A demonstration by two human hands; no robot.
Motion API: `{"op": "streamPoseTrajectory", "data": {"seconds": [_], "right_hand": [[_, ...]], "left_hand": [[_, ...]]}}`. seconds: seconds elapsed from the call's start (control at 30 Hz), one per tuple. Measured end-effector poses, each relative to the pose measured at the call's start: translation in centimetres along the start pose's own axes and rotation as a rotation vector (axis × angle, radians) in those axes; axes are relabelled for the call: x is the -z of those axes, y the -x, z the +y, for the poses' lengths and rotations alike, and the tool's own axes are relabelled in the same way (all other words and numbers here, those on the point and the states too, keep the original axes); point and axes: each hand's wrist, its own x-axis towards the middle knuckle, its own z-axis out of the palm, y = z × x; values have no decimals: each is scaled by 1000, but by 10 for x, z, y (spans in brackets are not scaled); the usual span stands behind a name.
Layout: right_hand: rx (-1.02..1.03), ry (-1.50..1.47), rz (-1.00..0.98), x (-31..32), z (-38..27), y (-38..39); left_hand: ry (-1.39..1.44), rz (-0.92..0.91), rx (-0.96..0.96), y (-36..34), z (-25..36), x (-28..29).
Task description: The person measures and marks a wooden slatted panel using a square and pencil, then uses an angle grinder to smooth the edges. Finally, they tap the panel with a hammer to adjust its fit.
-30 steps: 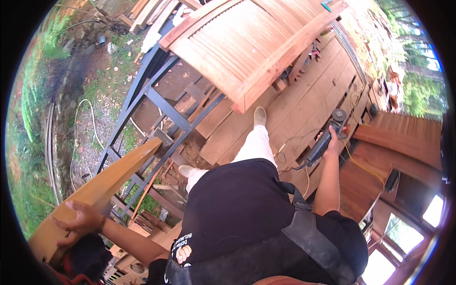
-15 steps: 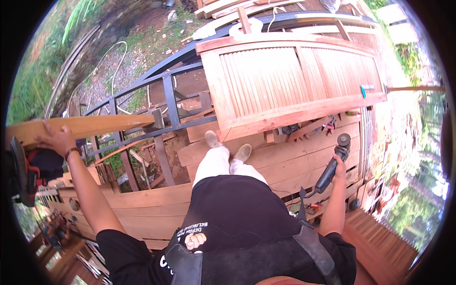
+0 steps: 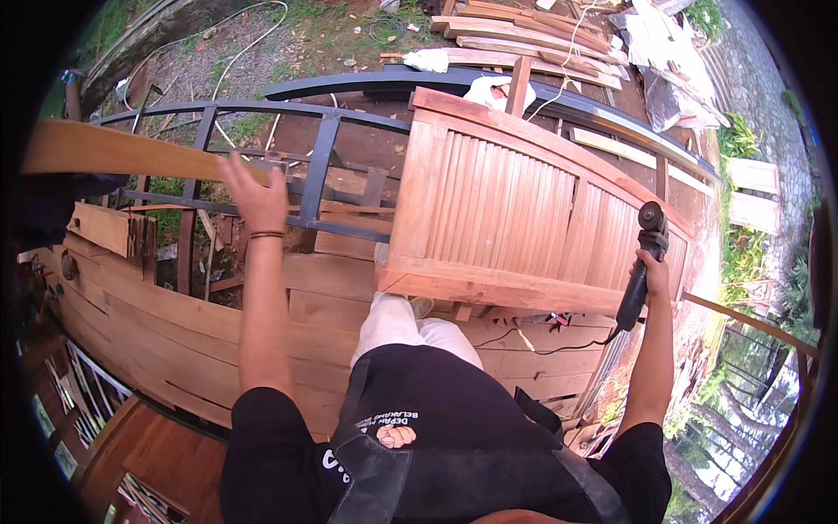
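My left hand [image 3: 255, 199] is at the end of a long yellowish-brown plank [image 3: 131, 154], fingers spread; whether they touch it is hard to tell. In my right hand [image 3: 653, 272] is a black angle grinder [image 3: 635, 290], its disc end [image 3: 650, 215] pointing away from me. The grinder is held over the right part of a louvred wooden panel [image 3: 489, 192], and I cannot tell whether it touches. The panel lies flat in front of my legs, its slats running away from me. A black cord [image 3: 572, 350] trails left from the grinder's lower end.
A dark metal frame [image 3: 325, 166] with open gaps stands left of the panel. Wooden deck boards [image 3: 192, 319] run beneath me. Stacked timber [image 3: 532, 39] and a whitish plastic sheet [image 3: 670, 65] lie beyond. A dark shape [image 3: 70, 205] sits under the plank at far left.
My left hand has moved right along the plank to its end, its fingers now spread upward. My right hand has carried the grinder up and slightly right, over the panel. The view has shifted.
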Motion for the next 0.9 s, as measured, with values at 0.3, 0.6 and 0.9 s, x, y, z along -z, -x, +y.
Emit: {"op": "streamPoseTrajectory", "data": {"seconds": [0.3, 0.6, 0.9], "right_hand": [[196, 217, -466, -229, -104, -94], [382, 489, -670, -392, -98, -148], [374, 628, -683, -432, -104, -182]], "left_hand": [[-28, -728, 630, 223, 112, -212], [-201, -407, 435, 238, 118, -225], [-188, -418, 443, 239, 118, -224]]}}
